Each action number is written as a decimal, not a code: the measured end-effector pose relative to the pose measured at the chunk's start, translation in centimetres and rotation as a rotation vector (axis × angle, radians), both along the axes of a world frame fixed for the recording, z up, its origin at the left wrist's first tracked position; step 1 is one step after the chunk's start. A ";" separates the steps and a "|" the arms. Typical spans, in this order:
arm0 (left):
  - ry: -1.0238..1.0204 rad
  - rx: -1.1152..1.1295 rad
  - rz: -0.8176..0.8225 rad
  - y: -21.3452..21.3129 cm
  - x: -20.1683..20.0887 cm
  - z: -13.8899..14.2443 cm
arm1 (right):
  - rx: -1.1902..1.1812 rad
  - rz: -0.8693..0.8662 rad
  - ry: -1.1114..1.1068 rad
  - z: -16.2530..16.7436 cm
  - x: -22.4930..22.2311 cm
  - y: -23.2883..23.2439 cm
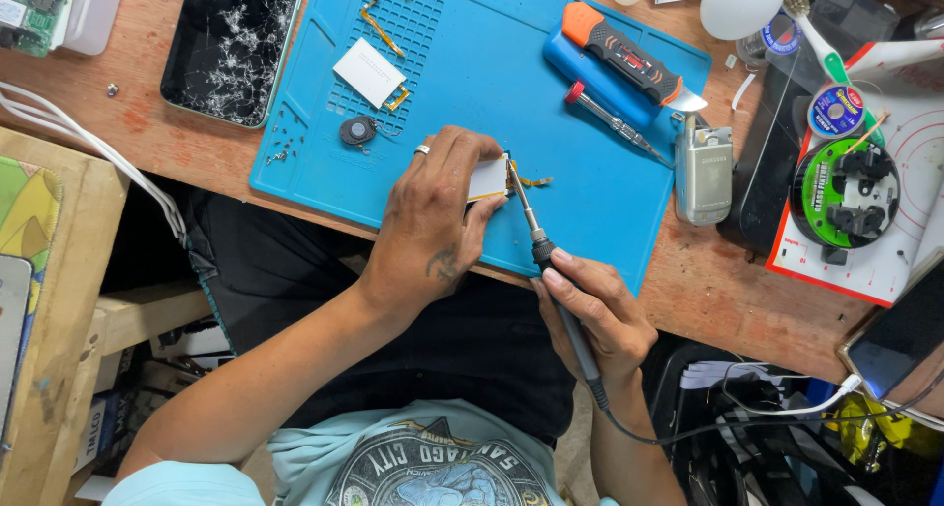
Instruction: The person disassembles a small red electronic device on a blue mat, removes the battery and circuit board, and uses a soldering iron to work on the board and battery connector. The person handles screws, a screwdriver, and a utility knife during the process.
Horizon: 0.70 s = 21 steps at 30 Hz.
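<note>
My left hand point(433, 221), with a ring on one finger, presses down on a small pale flat battery point(489, 178) that lies on the blue work mat point(590, 201). My right hand point(595, 314) grips a soldering iron point(536, 236) like a pen. Its metal tip touches the battery's right edge, where a short gold flex strip point(534, 181) sticks out. The iron's black cable runs back past my right wrist.
On the mat lie a white rectangular part point(369, 72), a round dark part point(358, 130), gold flex strips, small screws, a screwdriver point(615, 124) and an orange-black tool point(621, 54). A cracked phone point(231, 44) lies left, a grey flip phone point(704, 174) and solder spools point(844, 186) right.
</note>
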<state>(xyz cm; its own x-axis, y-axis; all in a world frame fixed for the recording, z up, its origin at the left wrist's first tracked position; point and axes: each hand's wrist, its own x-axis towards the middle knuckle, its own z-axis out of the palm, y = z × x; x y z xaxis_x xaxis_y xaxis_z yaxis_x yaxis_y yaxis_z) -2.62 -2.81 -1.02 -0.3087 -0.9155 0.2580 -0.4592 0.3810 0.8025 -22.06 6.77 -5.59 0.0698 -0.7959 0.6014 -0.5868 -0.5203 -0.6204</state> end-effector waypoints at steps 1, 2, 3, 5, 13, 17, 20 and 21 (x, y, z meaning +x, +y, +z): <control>0.004 0.000 0.000 0.0 0.0 0.0 | 0.001 0.001 -0.001 0.0 0.0 0.0; 0.007 0.000 0.000 0.0 -0.1 0.0 | 0.002 0.003 -0.002 0.0 -0.1 0.0; 0.011 -0.001 0.000 0.0 -0.1 0.0 | 0.003 0.004 -0.003 0.0 -0.1 0.0; 0.013 -0.003 -0.001 0.0 -0.1 0.0 | 0.006 0.002 -0.013 0.0 -0.1 0.1; 0.013 -0.008 -0.002 0.1 0.0 0.0 | 0.006 -0.010 -0.004 0.2 0.1 0.2; 0.019 -0.010 -0.003 0.0 -0.1 0.0 | 0.007 -0.010 -0.013 0.3 0.0 0.2; 0.009 -0.007 -0.001 0.1 0.0 0.0 | 0.011 -0.007 -0.027 0.2 0.1 0.3; 0.005 -0.003 -0.001 0.1 0.0 0.0 | 0.013 -0.008 -0.030 0.1 0.1 0.4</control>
